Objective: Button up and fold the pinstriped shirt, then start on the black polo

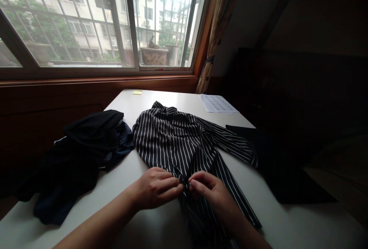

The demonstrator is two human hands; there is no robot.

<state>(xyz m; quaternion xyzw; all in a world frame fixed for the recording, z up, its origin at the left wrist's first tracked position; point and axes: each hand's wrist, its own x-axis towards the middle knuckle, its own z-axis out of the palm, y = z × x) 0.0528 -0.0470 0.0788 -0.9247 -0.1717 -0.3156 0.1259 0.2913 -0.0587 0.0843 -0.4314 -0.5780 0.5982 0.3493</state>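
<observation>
A black shirt with white stripes (169, 138) lies spread over the table in front of me, its collar toward the window. One sleeve reaches out to the right. Near the lower front of the shirt, my left hand (161, 187) is closed on the fabric, fingers curled. Just beside it, my right hand (211, 193) pinches the shirt's front edge between thumb and fingers. The fingertips of both hands almost meet there. Whether a button sits between them is too small to make out.
A heap of dark clothes (92, 145) lies on the left of the white table (120, 207). Printed sheets (218, 104) and a yellow sticky note (137, 92) rest toward the far edge. Dark cloth (287, 172) drapes over the right side. A barred window (129, 23) stands behind.
</observation>
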